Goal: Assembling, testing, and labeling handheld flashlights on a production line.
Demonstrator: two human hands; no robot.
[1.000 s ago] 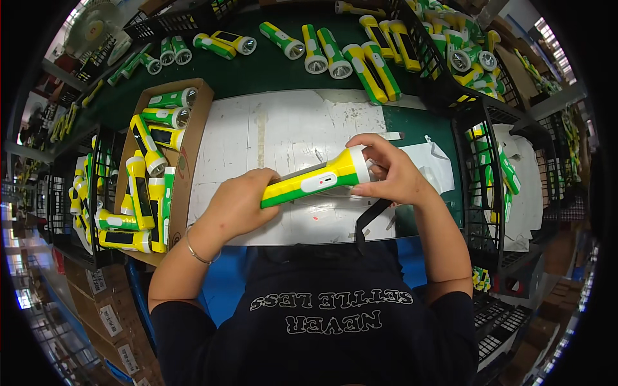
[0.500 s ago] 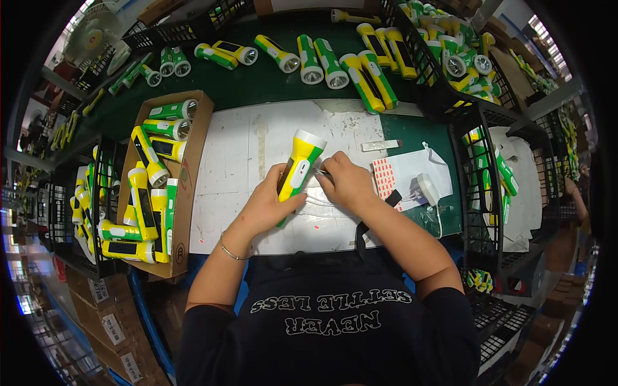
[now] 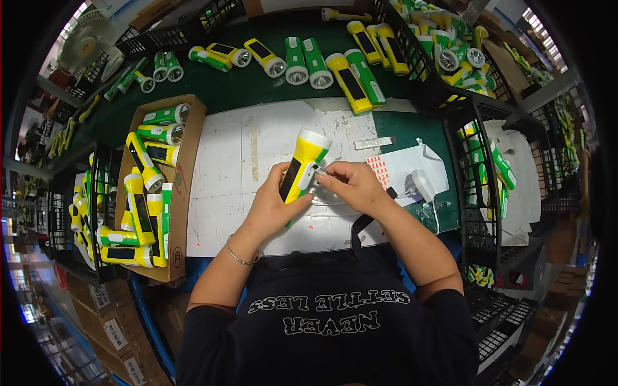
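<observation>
Our left hand [image 3: 273,198] was wrapped round the barrel of a yellow-and-green flashlight [image 3: 301,166], thumb across its near end, while our right hand [image 3: 353,185] had thumb and fingers pinched on a slim plug-like piece [image 3: 320,170] at its side. We had the flashlight raised over the middle of the white work surface [image 3: 225,170], tilted, its white head pointing away from us and a little to the right, the dark panel [image 3: 291,175] facing left and the pale side plate [image 3: 308,175] facing our right fingers. We judged the step to be mating that piece with the socket in the plate; our fingertips hid the join, so we could not tell whether it was seated. As we saw it, the next move called for a steady left grip and a straight, gentle push in line with the socket, without twisting. To our right lay a white adapter [image 3: 423,185] and a red-marked sticker sheet [image 3: 378,168]; to our left stood a cardboard box [image 3: 182,199] of similar flashlights.
</observation>
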